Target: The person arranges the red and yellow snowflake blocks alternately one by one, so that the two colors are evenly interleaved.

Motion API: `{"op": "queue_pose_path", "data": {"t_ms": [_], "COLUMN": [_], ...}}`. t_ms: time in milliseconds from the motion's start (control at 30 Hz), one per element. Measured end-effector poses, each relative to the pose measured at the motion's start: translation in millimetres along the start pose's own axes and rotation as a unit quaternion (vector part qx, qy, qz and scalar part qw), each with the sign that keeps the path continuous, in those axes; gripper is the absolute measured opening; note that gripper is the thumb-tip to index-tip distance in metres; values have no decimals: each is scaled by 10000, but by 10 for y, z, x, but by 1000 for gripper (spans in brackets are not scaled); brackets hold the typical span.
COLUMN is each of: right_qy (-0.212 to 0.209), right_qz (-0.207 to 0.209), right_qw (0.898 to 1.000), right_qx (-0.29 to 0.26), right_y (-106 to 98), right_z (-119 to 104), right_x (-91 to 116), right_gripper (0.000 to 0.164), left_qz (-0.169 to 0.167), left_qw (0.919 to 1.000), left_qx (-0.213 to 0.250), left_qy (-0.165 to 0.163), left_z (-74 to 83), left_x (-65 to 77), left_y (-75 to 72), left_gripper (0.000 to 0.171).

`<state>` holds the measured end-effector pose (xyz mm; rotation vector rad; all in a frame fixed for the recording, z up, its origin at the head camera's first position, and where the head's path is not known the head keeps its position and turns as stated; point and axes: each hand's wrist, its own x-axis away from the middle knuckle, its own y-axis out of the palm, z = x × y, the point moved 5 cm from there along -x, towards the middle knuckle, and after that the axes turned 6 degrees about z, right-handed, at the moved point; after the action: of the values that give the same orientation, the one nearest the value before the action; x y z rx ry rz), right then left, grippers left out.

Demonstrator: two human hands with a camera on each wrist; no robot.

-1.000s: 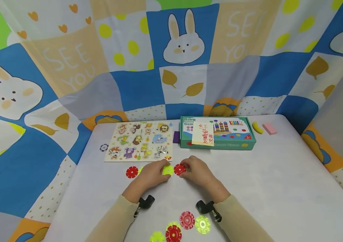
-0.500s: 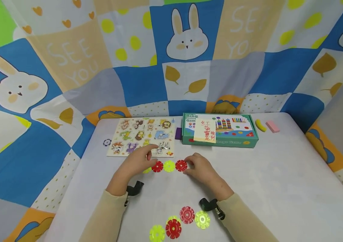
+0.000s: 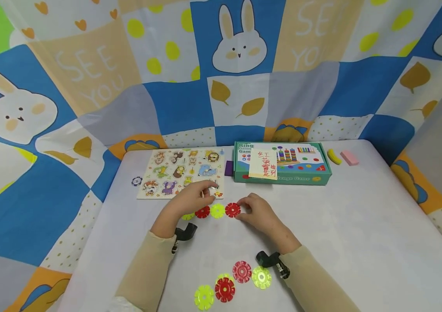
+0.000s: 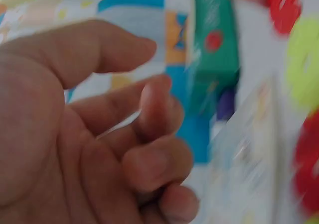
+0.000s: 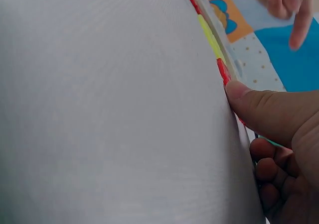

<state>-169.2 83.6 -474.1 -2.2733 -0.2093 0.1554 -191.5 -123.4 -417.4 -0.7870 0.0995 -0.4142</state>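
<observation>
In the head view, red and yellow-green plastic snowflake discs lie in a row. Its right end is a red disc (image 3: 232, 210), then a yellow-green disc (image 3: 217, 211), another red disc (image 3: 202, 212) and a partly covered yellow-green one (image 3: 188, 216). My right hand (image 3: 260, 215) pinches the end red disc at its right edge. The right wrist view has that thumb (image 5: 264, 109) on the red rim. My left hand (image 3: 190, 200) is over the row and the puzzle board's front edge, fingers loosely bent, holding nothing; the left wrist view shows a bare palm (image 4: 99, 119).
Behind the row lie an animal puzzle board (image 3: 183, 173) and a green game box (image 3: 283, 164) bearing a paper note (image 3: 263, 164). A toy banana (image 3: 333, 157) and pink block (image 3: 350, 157) are back right. Near the front are several loose discs, including a red one (image 3: 225, 289).
My left hand has let go of the yellow-green disc beside the end red one, swung left, then come back right above the row. My right hand has stayed at the end red disc.
</observation>
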Motion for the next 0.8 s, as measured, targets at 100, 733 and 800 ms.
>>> {"op": "queue_pose_path", "data": {"t_ms": [100, 733, 800], "right_qy": [11, 147, 314], "right_qz": [-76, -1058, -1327], "right_qw": [10000, 9928, 9895], "right_qx": [-3, -550, -472], "right_y": [-8, -514, -449], "right_z": [14, -82, -80], "right_x": [21, 924, 1100], "right_gripper": [37, 34, 37], "left_qz": [-267, -287, -325], "left_qw": [9992, 9916, 9918], "left_qx": [-280, -1255, -1226], "left_qy": [-26, -131, -149], "left_z": [33, -6, -11], "left_x": [-112, -141, -135], "left_y": [274, 735, 757], "left_gripper": [44, 46, 45]}}
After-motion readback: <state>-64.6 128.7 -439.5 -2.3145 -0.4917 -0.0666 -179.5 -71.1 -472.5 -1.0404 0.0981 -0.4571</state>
